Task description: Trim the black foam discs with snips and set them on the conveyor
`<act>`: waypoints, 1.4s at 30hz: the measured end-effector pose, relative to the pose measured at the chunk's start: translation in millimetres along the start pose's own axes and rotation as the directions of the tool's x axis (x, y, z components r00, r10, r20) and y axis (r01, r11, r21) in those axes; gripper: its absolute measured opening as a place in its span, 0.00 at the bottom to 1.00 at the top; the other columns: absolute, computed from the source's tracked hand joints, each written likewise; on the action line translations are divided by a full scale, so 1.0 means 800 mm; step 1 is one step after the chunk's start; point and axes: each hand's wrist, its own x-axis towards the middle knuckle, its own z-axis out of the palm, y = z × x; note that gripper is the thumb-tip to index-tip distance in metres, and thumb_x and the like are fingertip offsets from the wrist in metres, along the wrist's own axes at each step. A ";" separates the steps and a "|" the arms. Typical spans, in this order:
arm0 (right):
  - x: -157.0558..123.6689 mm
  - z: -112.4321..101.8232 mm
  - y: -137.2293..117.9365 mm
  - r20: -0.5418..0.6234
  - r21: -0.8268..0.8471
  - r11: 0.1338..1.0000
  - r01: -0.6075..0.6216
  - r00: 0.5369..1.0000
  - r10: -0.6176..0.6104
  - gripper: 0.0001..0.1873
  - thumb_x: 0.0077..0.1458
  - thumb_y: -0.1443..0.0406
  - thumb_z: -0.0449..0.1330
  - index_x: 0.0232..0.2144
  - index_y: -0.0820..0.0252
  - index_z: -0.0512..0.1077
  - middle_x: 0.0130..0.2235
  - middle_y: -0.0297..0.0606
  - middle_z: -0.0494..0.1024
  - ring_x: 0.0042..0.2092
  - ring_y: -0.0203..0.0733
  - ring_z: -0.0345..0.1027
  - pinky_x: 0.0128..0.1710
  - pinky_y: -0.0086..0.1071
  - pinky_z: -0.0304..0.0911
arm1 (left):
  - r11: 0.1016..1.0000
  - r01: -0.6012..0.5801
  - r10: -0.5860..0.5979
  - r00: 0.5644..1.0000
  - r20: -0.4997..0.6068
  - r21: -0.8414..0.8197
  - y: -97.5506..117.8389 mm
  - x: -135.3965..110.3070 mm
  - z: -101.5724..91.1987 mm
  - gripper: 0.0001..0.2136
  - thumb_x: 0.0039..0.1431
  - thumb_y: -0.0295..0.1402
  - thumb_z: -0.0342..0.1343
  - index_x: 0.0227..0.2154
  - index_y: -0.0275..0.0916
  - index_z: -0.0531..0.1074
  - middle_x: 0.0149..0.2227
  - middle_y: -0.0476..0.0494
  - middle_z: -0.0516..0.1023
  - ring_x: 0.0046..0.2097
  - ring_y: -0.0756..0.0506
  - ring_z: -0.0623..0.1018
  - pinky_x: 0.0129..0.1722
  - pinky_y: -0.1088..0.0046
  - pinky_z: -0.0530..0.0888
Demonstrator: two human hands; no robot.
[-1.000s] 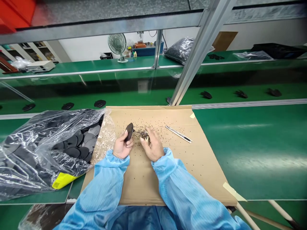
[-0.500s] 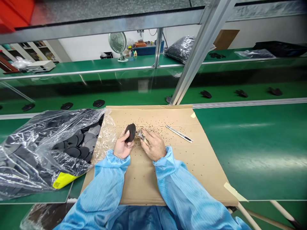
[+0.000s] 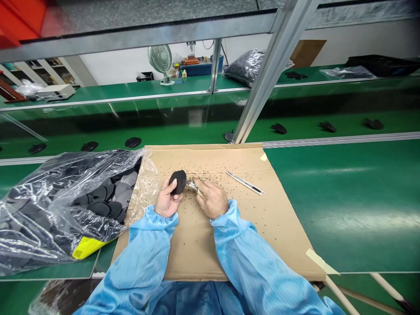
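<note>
Disc [image 3: 179,183] left of cutter [image 3: 245,183]

We see bright scene: pale glare on green bench [image 3: 341,197] at right, glints across plastic bag [image 3: 42,205], upper-right corner dim.

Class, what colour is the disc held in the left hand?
Black; the disc in the left hand shows best in the head view.

Lettering — none legible anywhere
</note>
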 end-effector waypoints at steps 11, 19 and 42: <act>0.000 0.004 0.003 -0.089 0.587 0.793 -0.162 0.961 0.262 0.23 0.54 0.63 0.57 0.53 0.58 0.71 0.37 0.38 0.76 0.36 0.43 0.69 0.40 0.36 0.66 | 0.997 -0.037 0.042 0.996 -0.074 0.064 0.001 0.006 -0.001 0.17 0.47 0.30 0.67 0.38 0.39 0.67 0.33 0.48 0.76 0.28 0.50 0.77 0.22 0.79 0.71; 0.000 0.003 0.002 -0.108 0.564 0.810 -0.159 0.959 0.264 0.23 0.53 0.62 0.57 0.52 0.57 0.72 0.37 0.39 0.75 0.37 0.43 0.69 0.40 0.37 0.65 | 0.998 -0.026 0.021 0.995 -0.094 -0.051 0.005 0.011 -0.007 0.14 0.50 0.27 0.65 0.39 0.41 0.70 0.31 0.51 0.74 0.27 0.54 0.73 0.21 0.82 0.67; -0.004 -0.006 -0.009 0.146 0.380 0.924 0.036 0.984 -0.098 0.26 0.53 0.67 0.55 0.56 0.56 0.68 0.40 0.41 0.77 0.42 0.45 0.70 0.45 0.35 0.65 | 0.976 0.211 -0.211 0.977 0.014 0.047 0.010 0.004 -0.005 0.12 0.51 0.32 0.64 0.38 0.38 0.70 0.24 0.52 0.69 0.17 0.56 0.63 0.13 0.83 0.54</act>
